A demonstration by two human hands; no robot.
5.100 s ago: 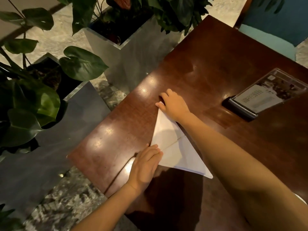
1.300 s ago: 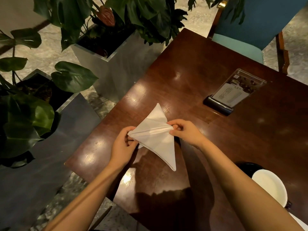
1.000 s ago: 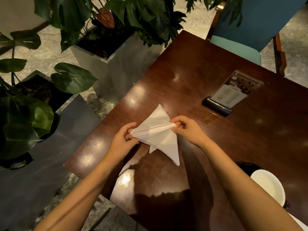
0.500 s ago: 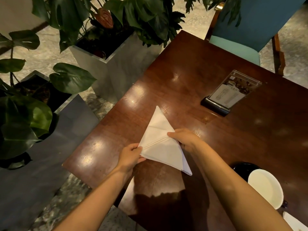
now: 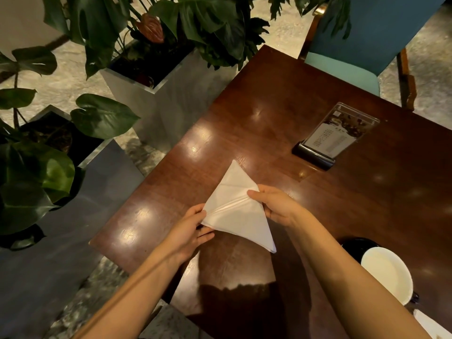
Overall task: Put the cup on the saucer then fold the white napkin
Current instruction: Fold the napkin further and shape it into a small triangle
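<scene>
A: Where are we seeing the napkin point(image 5: 234, 206)?

B: We are seeing it over the bench point(image 5: 281, 106), near the 7 o'clock corner. It is showing as a white triangle. Its long axis is running from a tip at 11 o'clock to a sharper tip at 5 o'clock. We cannot tell whether it is lying flat or lifted a little.

A: And the hands?

B: We are watching the left hand point(image 5: 188, 231) pinching the napkin's 8 o'clock corner, fingers curled round the edge. The right hand point(image 5: 274, 206) is gripping the opposite edge at 2 o'clock, fingertips curled over the cloth. A raised fold is running straight between the two hands, crossing the long axis.

A: What are we finding of the cup point(image 5: 386, 272)?

B: It is sitting at 4 o'clock, well apart from the napkin, white and upright. The dark saucer point(image 5: 352, 243) is peeking out under it at its 11 o'clock rim.

A: Anything else?

B: A menu stand point(image 5: 335, 135) is standing at 1 o'clock, beyond the right hand.
</scene>
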